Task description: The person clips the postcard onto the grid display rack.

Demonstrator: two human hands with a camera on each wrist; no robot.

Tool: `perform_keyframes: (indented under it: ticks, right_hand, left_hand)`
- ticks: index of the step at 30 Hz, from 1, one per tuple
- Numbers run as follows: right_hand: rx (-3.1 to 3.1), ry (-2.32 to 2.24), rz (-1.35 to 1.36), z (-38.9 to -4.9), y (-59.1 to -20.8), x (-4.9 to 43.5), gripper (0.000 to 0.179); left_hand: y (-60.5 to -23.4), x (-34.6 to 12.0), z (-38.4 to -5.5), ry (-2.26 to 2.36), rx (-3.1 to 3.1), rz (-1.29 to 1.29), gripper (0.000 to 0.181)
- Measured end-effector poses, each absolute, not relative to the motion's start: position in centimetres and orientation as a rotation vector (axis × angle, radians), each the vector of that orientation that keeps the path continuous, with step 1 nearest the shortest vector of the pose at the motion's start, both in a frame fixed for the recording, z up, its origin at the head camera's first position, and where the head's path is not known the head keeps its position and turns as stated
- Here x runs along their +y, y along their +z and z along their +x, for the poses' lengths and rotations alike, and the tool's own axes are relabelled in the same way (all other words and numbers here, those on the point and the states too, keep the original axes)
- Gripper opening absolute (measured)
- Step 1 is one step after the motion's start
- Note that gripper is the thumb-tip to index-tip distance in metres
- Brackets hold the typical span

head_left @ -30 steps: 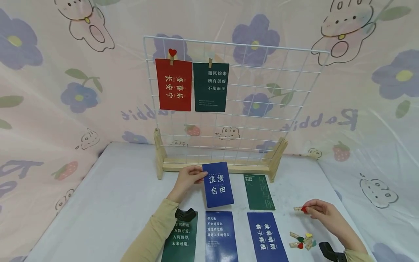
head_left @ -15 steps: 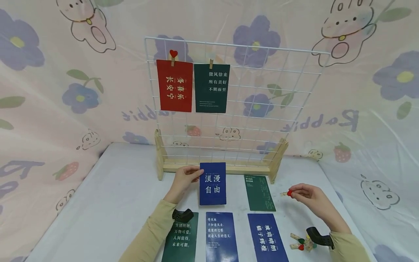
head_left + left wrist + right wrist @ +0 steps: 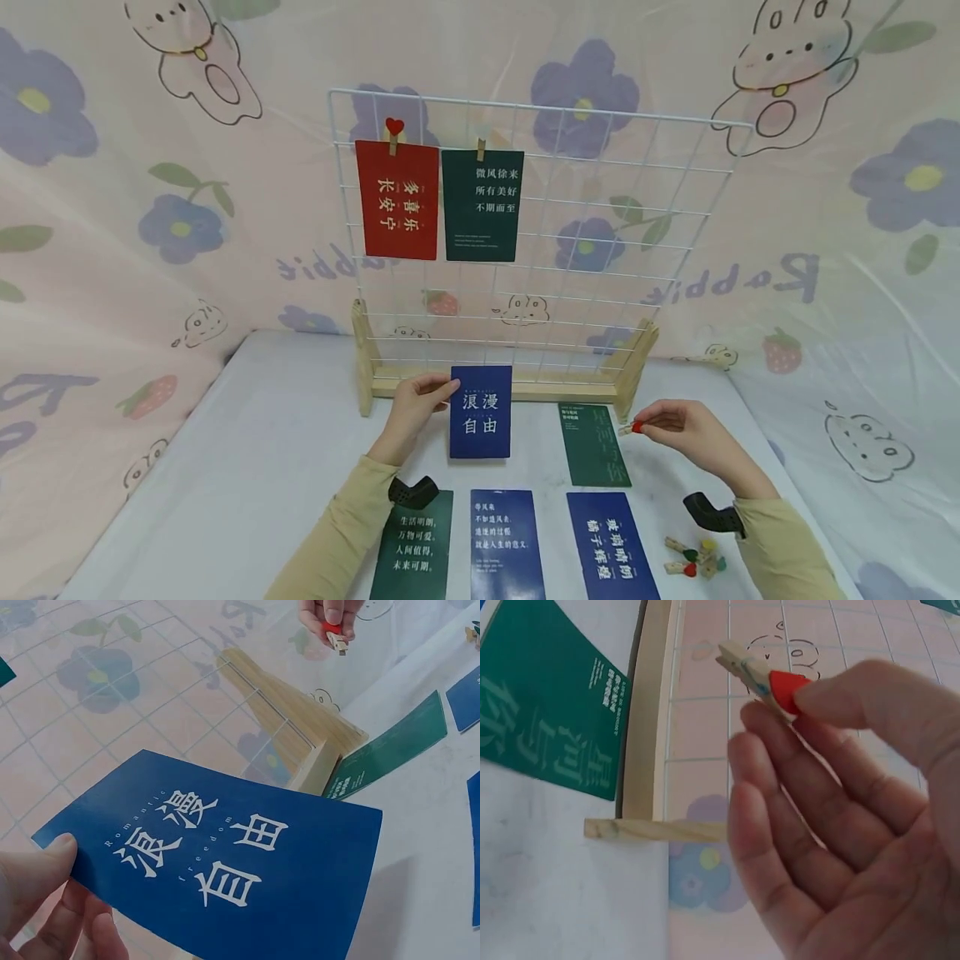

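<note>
Over the last second the right hand (image 3: 686, 433) has come up and leftward from the right side of the frame, away from the pile of clips (image 3: 697, 560) at lower right. It pinches a wooden clip with a red top (image 3: 632, 428) by that red end, thumb against fingers, the bare wooden end pointing left. The left hand (image 3: 416, 412) has shifted a little left and up; its thumb and fingers hold the blue card (image 3: 480, 412) by its left edge, just below the centre of the frame. That card was tilted a second ago and is now nearly square to the view, lifted in front of the base of the wire rack (image 3: 562, 392).

For the work in hand, this brings card and clip closer together, yet they are well apart and the card is not clipped to anything. On the rack, upper left of centre, the red card (image 3: 397, 200) and the dark green card (image 3: 483, 206) hang under their clips, unchanged. The green card (image 3: 595, 446) right of centre also stays flat on the bench (image 3: 262, 450), as do the three cards along the bottom edge
</note>
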State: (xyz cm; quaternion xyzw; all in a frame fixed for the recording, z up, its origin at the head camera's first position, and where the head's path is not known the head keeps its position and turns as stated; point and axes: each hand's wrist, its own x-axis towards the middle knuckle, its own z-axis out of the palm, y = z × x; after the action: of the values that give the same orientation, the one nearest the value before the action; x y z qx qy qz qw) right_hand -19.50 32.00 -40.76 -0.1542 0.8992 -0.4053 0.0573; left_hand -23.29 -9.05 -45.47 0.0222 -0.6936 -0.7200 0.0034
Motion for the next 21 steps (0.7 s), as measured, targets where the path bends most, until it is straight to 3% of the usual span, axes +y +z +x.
perform_keyframes:
  ticks: [21]
  right_hand:
    - [2.723, -1.262, -0.576, -21.2, -38.8, 28.5, 0.020]
  left_hand:
    - [-42.2, -8.0, -23.7, -2.232, -2.216, 0.038, 0.025]
